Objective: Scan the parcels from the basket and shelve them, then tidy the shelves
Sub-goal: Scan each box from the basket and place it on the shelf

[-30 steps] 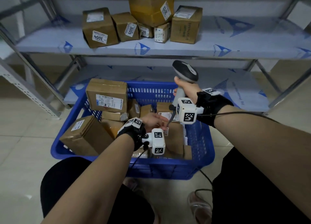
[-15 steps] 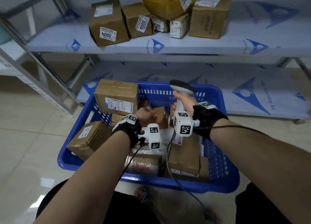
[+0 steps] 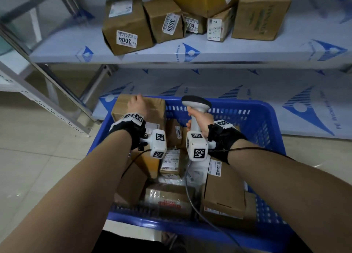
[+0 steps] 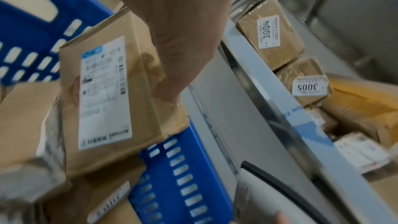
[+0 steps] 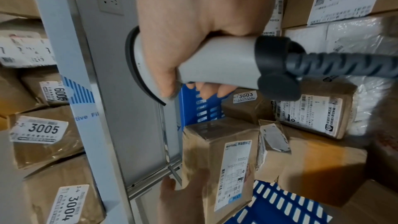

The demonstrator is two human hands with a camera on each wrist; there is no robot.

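A blue basket (image 3: pixel 266 119) holds several brown parcels. My left hand (image 3: pixel 136 103) lies over the top of the big cardboard box (image 3: pixel 152 108) at the basket's back left corner. In the left wrist view the thumb (image 4: pixel 165 89) presses the box (image 4: pixel 140 108) beside its white label, and the other fingers reach over the far edge, out of sight. My right hand (image 3: pixel 199 120) grips the grey barcode scanner (image 3: pixel 196 104) by its handle, upright over the basket's middle. The scanner (image 5: pixel 217 64) points toward the shelves.
The upper shelf (image 3: pixel 228 51) carries several labelled parcels, among them 3004 (image 3: pixel 125 24) and 3005 (image 3: pixel 165 18). The lower shelf (image 3: pixel 247 85) runs behind the basket. A slanted metal post (image 3: pixel 47 77) stands at the left. The scanner cable (image 3: pixel 190 195) trails across the parcels.
My left hand has moved from the basket's middle up to the big box at the back left and taken hold of it. The right hand still holds the scanner upright.
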